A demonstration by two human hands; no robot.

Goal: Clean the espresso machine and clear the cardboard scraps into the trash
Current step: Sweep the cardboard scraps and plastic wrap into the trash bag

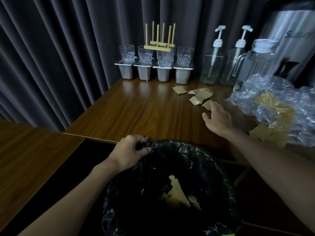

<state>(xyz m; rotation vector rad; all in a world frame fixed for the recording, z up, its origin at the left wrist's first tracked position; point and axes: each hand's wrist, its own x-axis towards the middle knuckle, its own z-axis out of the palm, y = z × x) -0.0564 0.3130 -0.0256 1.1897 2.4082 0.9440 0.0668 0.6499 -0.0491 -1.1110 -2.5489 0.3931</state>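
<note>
bare tabletop (144, 108) left, bubble wrap (279, 103) crowding right

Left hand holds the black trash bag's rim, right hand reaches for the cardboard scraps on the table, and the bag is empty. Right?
The trash bag is not empty: the head view shows cardboard pieces already inside it. The left hand does hold its rim, and the right hand reaches for the scraps on the table.

Blurred lettering (297, 35) on steel machine (289, 19)
</note>
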